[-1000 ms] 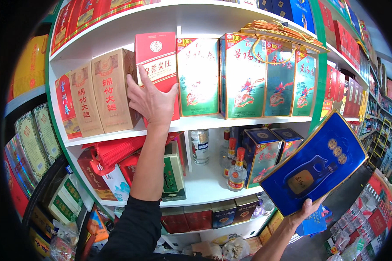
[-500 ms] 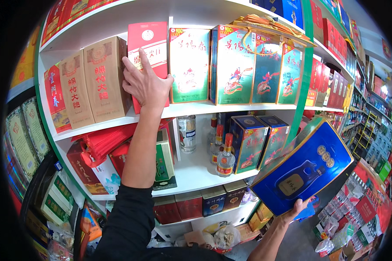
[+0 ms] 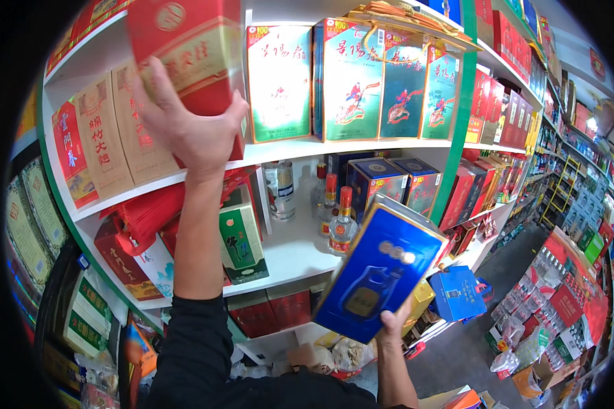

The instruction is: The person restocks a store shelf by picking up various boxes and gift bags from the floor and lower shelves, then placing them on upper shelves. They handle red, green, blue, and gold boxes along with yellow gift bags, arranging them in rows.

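Note:
My left hand [image 3: 191,133] grips a tall red gift box [image 3: 198,75], pulled forward off the upper shelf and blurred by motion. Its thumb and fingers spread across the box's sides. Low at the centre right, my right hand [image 3: 393,320] holds a blue bottle box [image 3: 378,269] by its lower edge, the box tilted with its top to the right. Tan boxes [image 3: 102,129] stand to the left of the red box. Just right of it is a green-and-white box [image 3: 280,85], then more green boxes [image 3: 353,82].
Below, the middle shelf [image 3: 286,249] bears red-capped glass bottles [image 3: 342,221], dark blue boxes [image 3: 377,178] and a green box [image 3: 241,238]. Red bags [image 3: 143,215] hang over its left end. A blue carton [image 3: 458,293] and plastic-wrapped goods [image 3: 535,300] are at the right.
My left hand has taken hold of the red box and drawn it out, up and left. My right hand has brought the blue box leftward, nearer the shelf. The view has shifted slightly.

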Action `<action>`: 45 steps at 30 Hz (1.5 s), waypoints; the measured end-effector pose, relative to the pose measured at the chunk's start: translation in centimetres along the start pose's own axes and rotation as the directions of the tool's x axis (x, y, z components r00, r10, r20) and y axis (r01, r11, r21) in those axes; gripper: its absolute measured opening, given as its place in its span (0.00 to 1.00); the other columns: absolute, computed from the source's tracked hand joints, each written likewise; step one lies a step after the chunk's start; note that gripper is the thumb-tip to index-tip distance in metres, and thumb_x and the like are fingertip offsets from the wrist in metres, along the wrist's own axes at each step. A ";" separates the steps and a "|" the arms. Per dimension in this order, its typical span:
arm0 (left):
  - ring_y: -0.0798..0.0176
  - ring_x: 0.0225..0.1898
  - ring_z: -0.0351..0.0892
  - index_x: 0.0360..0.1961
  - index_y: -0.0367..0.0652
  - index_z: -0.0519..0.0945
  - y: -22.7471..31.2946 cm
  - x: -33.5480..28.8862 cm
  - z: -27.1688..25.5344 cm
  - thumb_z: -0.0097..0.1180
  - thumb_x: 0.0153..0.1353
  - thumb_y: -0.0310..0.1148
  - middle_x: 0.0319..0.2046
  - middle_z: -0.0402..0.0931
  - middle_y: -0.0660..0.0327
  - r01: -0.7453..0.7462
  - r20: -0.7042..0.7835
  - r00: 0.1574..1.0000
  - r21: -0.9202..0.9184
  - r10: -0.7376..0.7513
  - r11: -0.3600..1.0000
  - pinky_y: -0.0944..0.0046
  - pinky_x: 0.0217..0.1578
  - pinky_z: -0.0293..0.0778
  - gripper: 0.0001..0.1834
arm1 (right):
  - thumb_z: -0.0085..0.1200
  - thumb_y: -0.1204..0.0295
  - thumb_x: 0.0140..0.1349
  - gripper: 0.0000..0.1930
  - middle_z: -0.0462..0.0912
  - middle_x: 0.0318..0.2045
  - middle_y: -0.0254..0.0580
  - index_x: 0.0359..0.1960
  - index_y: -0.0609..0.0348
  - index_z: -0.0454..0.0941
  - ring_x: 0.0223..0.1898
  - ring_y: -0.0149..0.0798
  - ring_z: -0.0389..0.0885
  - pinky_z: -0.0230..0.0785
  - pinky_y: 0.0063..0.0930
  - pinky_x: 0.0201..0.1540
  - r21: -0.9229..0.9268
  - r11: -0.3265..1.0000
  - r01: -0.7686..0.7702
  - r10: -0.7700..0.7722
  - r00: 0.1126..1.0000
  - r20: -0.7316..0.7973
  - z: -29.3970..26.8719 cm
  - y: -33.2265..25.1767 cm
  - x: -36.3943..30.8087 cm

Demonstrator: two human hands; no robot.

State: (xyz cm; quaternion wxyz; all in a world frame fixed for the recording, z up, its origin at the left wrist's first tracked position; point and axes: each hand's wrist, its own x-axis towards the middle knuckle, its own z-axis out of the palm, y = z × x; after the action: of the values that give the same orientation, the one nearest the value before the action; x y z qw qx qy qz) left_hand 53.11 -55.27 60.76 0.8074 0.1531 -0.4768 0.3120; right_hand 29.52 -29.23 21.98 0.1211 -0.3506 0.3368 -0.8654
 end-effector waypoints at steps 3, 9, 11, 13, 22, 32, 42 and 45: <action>0.35 0.79 0.66 0.86 0.45 0.68 -0.2 2.9 -4.2 0.89 0.48 0.45 0.80 0.61 0.39 -0.104 -0.094 0.991 -0.088 0.096 0.991 0.37 0.75 0.73 0.65 | 0.87 0.34 0.47 0.84 0.58 0.88 0.60 0.93 0.69 0.42 0.87 0.56 0.60 0.54 0.52 0.88 -0.135 0.985 0.110 -0.108 0.994 0.019 3.4 3.0 -0.7; 0.51 0.59 0.89 0.79 0.30 0.71 -3.4 5.9 -13.4 0.83 0.61 0.24 0.64 0.82 0.43 0.187 -0.013 0.975 -0.477 -0.220 0.859 0.52 0.62 0.87 0.48 | 0.90 0.53 0.41 0.78 0.55 0.86 0.69 0.91 0.65 0.49 0.88 0.66 0.55 0.52 0.60 0.88 -0.641 0.667 0.381 -0.384 0.912 0.143 8.8 9.1 1.4; 0.52 0.58 0.91 0.78 0.30 0.72 -5.5 6.4 -15.9 0.81 0.61 0.22 0.62 0.85 0.43 0.186 -0.045 0.969 -0.514 -0.242 0.837 0.53 0.61 0.88 0.45 | 0.90 0.57 0.40 0.77 0.54 0.86 0.73 0.91 0.64 0.50 0.88 0.70 0.54 0.51 0.63 0.88 -0.696 0.620 0.362 -0.395 0.910 0.122 10.7 11.4 1.8; 0.51 0.56 0.92 0.78 0.30 0.72 -7.8 6.9 -18.2 0.79 0.61 0.22 0.61 0.86 0.41 0.081 -0.060 0.991 -0.455 -0.122 0.887 0.53 0.59 0.90 0.45 | 0.90 0.56 0.39 0.77 0.53 0.86 0.74 0.91 0.60 0.51 0.87 0.73 0.54 0.51 0.67 0.86 -0.722 0.613 0.321 -0.375 0.923 0.093 12.1 13.3 2.1; 0.47 0.58 0.89 0.77 0.33 0.70 -16.0 7.7 -23.9 0.77 0.62 0.27 0.64 0.82 0.41 -0.051 -0.140 0.990 -0.335 0.004 0.941 0.48 0.58 0.89 0.44 | 0.91 0.47 0.39 0.78 0.51 0.85 0.79 0.91 0.57 0.52 0.84 0.79 0.56 0.52 0.70 0.85 -0.822 0.421 0.383 -0.416 0.887 0.201 15.5 19.2 3.2; 0.47 0.50 0.95 0.58 0.36 0.83 -22.9 6.3 -27.4 0.80 0.59 0.24 0.53 0.90 0.43 0.010 -0.206 0.975 -0.342 -0.086 0.940 0.45 0.50 0.94 0.27 | 0.72 0.80 0.73 0.32 0.82 0.68 0.64 0.77 0.69 0.76 0.69 0.61 0.82 0.76 0.48 0.73 -0.663 0.167 0.730 -0.731 0.543 0.413 29.1 -0.6 19.0; 0.47 0.51 0.94 0.64 0.33 0.82 -25.2 5.0 -29.5 0.74 0.59 0.22 0.56 0.89 0.42 0.054 -0.305 0.938 -0.336 -0.163 0.940 0.48 0.52 0.95 0.30 | 0.85 0.28 0.43 0.79 0.56 0.81 0.85 0.89 0.58 0.54 0.72 0.85 0.72 0.74 0.67 0.73 -0.838 -0.039 0.544 -0.582 0.669 0.462 41.6 -4.4 29.5; 0.47 0.51 0.94 0.64 0.32 0.82 -25.3 5.3 -29.0 0.74 0.58 0.22 0.55 0.89 0.42 0.036 -0.315 0.935 -0.366 -0.160 0.930 0.48 0.52 0.95 0.31 | 0.86 0.27 0.43 0.83 0.47 0.84 0.87 0.93 0.53 0.46 0.72 0.88 0.72 0.78 0.71 0.69 -0.878 0.127 0.461 -0.428 0.825 0.370 42.5 -3.8 29.2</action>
State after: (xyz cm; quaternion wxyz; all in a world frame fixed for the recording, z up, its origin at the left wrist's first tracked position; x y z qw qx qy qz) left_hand 90.95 -56.74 52.12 0.9064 -0.0270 -0.3704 0.2013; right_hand 37.69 -60.63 62.25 -0.3675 -0.4464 0.6586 -0.4816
